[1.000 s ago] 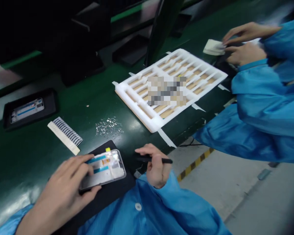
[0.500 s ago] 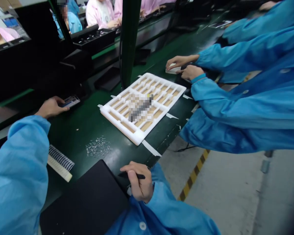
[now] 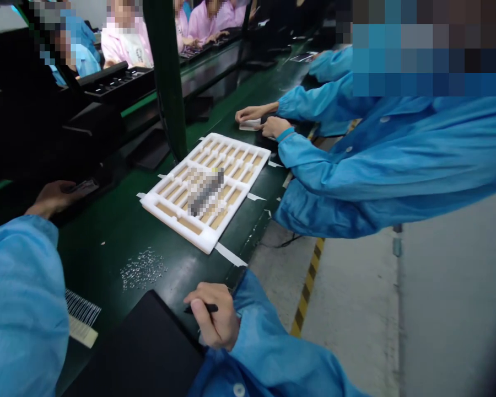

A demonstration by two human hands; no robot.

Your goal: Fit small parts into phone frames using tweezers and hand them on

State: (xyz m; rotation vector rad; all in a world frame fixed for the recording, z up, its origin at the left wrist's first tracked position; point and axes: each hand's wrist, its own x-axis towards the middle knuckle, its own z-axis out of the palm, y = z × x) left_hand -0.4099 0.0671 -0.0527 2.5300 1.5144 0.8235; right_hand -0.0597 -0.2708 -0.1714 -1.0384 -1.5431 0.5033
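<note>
So the left-hand grip [image 3: 52,199] is sitting way out around 9 o'clock, and it looks narrow: it's pinching the near end of a phone-shaped panel [image 3: 86,187]. The panel is poking out from that grip toward 2 o'clock, long axis running roughly 8 to 2. Meanwhile the right-hand grip [image 3: 220,318] is hanging near 6 o'clock, curling around a slim black tool [image 3: 212,308]. From there the panel is lying off toward 10 o'clock, well apart, so the left is easily the nearer one.

Now the murky bits: the left fingertips are blending into shadow, and I can't tell if the panel is touching the tabletop [image 3: 119,226] or hovering. The left sleeve [image 3: 20,292] is covering part of a comb-like strip [image 3: 81,330] at 8 o'clock, the black pad [image 3: 143,353] is running off the bottom, and the white tray's [image 3: 210,242] middle is pixelated out.
</note>
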